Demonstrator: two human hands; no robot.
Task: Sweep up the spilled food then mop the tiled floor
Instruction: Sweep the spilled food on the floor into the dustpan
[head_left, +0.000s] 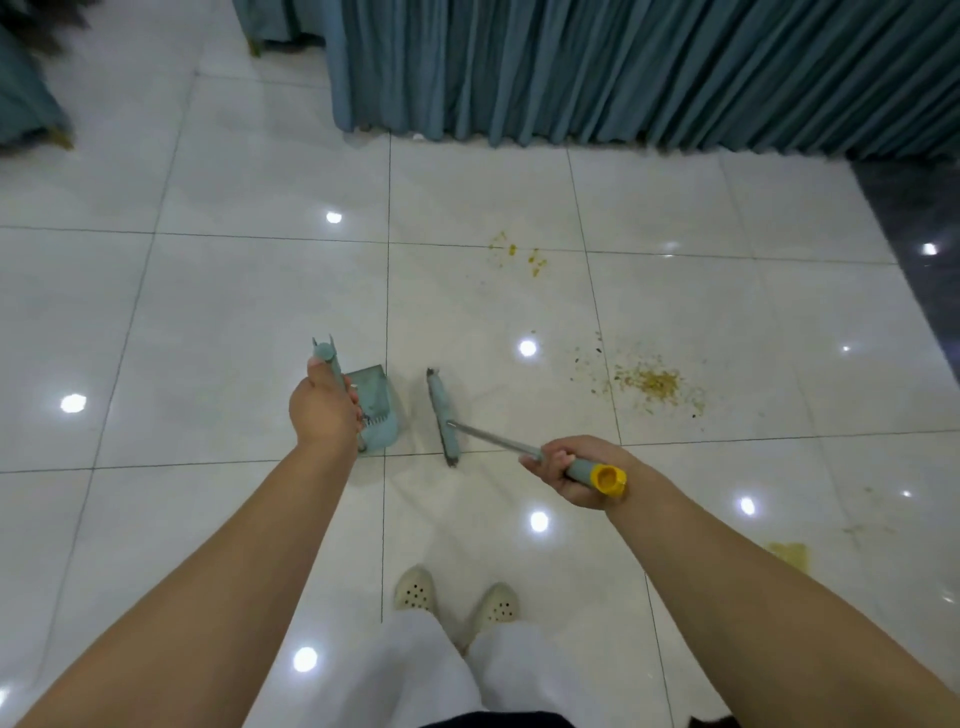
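Observation:
My left hand (324, 410) grips the upright handle of a teal dustpan (376, 402) that stands on the white tiled floor (234, 322). My right hand (569, 470) grips the grey, yellow-capped handle of a broom whose teal head (444, 415) rests on the floor just right of the dustpan. Spilled yellowish crumbs (652, 384) lie to the right of the broom head. A smaller yellow scatter (519, 254) lies farther off. A yellow smear (789, 553) marks the tile at the near right.
A long teal pleated curtain or table skirt (623, 67) hangs along the far side. Teal-covered furniture with gold legs (31, 104) stands at the far left. Dark flooring (914, 218) begins at the right edge. My feet in pale perforated shoes (457, 597) stand below.

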